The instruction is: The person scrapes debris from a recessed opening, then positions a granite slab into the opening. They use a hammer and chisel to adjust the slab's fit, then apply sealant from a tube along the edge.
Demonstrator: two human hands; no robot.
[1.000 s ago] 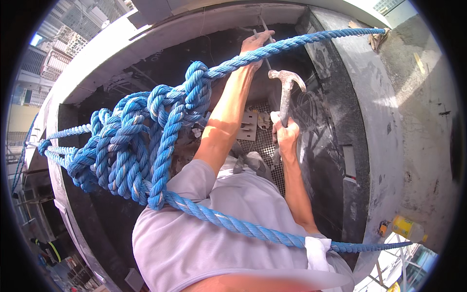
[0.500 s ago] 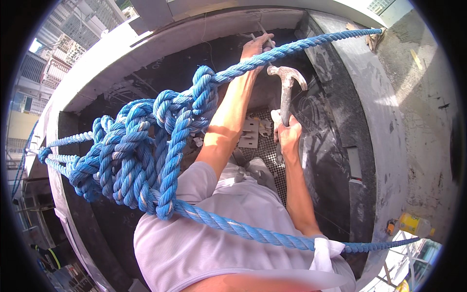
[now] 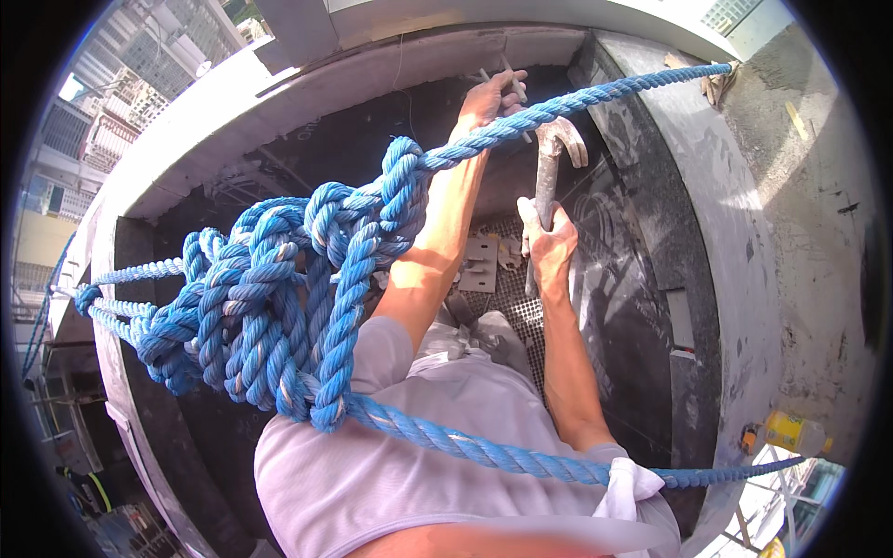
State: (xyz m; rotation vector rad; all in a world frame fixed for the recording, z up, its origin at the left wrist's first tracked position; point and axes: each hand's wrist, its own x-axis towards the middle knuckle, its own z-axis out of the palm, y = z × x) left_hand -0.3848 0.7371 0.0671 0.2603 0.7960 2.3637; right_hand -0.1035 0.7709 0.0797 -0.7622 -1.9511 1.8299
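Note:
My right hand grips a claw hammer by its worn grey handle, with the head up and the claw to the right. At the far wall, my left hand closes around a thin grey rod; its tip shows beyond the fingers, and a piece sticks out below. Another short thin piece lies across it by the fingers, too small to name. The hammer head is close below the left hand, its striking face partly hidden by a thick blue rope that crosses in front.
A big knotted bundle of blue rope hangs over my left arm. Below are a perforated dark mat and a grey metal plate. A pale curved wall borders the space. A yellow-labelled bottle lies at right; buildings show at left.
The hammer has risen slightly toward my left hand, its head passing partly behind the rope. My left hand stays near the same spot. The rope bundle has shifted a little right and down.

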